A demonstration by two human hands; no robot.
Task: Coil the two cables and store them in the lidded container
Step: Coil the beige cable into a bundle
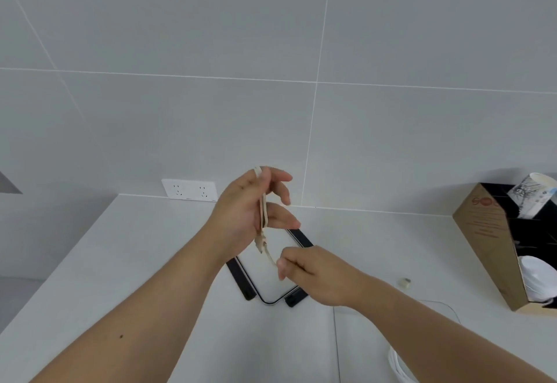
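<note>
My left hand (247,213) is raised above the white counter and holds a beige cable (262,217) wound in loops around its fingers. The cable's loose end hangs down to my right hand (310,274), which pinches it between thumb and forefinger just below. Under both hands lies a flat container (268,298) with a clear body and black clip edges; my hands hide most of it. A white coiled cable (398,366) shows at the bottom right edge, partly behind my right forearm.
A brown cardboard box (488,247) holding a paper cup (533,195) and white items stands at the right. A small beige piece (404,282) lies on the counter (150,262). A double wall socket (190,189) sits at the back. A thin dark wire (336,337) runs toward the front edge.
</note>
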